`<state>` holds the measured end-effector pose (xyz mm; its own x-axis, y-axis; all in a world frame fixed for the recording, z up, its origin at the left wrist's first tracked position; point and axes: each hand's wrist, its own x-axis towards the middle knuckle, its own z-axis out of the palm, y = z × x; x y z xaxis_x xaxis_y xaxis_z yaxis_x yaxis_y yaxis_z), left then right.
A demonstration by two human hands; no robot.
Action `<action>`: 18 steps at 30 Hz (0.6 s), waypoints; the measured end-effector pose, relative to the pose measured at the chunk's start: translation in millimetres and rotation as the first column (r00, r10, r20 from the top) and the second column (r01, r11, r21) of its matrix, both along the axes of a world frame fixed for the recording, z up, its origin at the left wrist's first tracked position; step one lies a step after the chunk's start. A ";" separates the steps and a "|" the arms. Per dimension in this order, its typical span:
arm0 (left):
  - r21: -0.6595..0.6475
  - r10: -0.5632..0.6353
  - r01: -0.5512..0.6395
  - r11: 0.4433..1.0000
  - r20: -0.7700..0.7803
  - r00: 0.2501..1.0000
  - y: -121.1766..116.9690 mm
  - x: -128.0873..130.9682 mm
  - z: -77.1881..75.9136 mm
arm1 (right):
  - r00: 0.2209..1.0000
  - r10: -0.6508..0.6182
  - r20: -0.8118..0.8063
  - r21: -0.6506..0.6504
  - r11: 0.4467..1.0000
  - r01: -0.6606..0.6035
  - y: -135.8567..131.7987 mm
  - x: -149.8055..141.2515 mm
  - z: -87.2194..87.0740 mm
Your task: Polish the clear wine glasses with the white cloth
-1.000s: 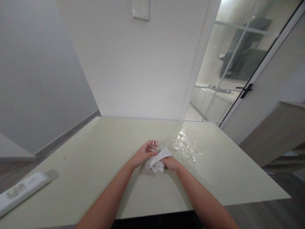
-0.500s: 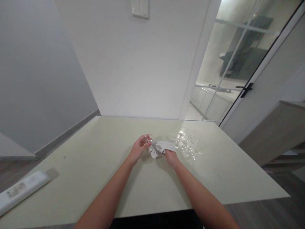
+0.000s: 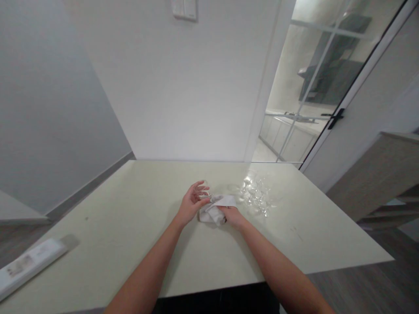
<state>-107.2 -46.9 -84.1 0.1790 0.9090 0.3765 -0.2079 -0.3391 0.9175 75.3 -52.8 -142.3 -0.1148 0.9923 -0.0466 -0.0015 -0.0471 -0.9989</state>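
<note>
My left hand (image 3: 190, 205) is curled around the bowl of a clear wine glass (image 3: 204, 188), which lies sideways over the table with its stem side toward the right. A white cloth (image 3: 212, 213) hangs in loose folds about the stem end, hiding that part of the glass. Pressed into the cloth from the right, my right hand (image 3: 233, 216) grips it, and its fingertips are mostly covered. Just right of my right hand, several clear stemmed glasses (image 3: 254, 192) stand close together on the table.
The pale table (image 3: 131, 244) reaches back to a white wall (image 3: 183, 96). At its left front lies a long white box (image 3: 32, 261) with a printed patch. A glazed door with a black handle (image 3: 336, 118) and a wooden shelf unit (image 3: 369, 170) are to the right.
The cloth has opened from a bunched shape into a wider drape hanging lower and farther left. My right hand has shifted slightly left and turned; my left hand still holds the glass.
</note>
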 end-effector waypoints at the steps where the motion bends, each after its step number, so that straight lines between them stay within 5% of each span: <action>1: 0.005 -0.014 0.015 1.000 -0.022 1.000 -1.3 1.2 0.3 | 1.000 0.019 -0.006 0.011 1.000 -0.018 0.7 0.9 0.3; 11: 0.013 -0.004 0.005 1.000 -0.083 0.997 -5.5 0.2 4.1 | 0.998 0.058 -0.024 0.059 0.997 -0.056 0.1 -1.5 4.1; 15: 0.056 0.099 -0.095 0.994 -0.064 0.993 -2.9 -2.3 4.8 | 0.999 0.001 0.050 0.017 1.000 -0.002 -2.9 -1.3 6.5; 18: 0.098 0.228 -0.227 0.969 0.002 0.974 -2.1 -0.5 7.8 | 0.979 0.105 0.175 0.103 0.987 -0.124 -6.6 -2.4 10.5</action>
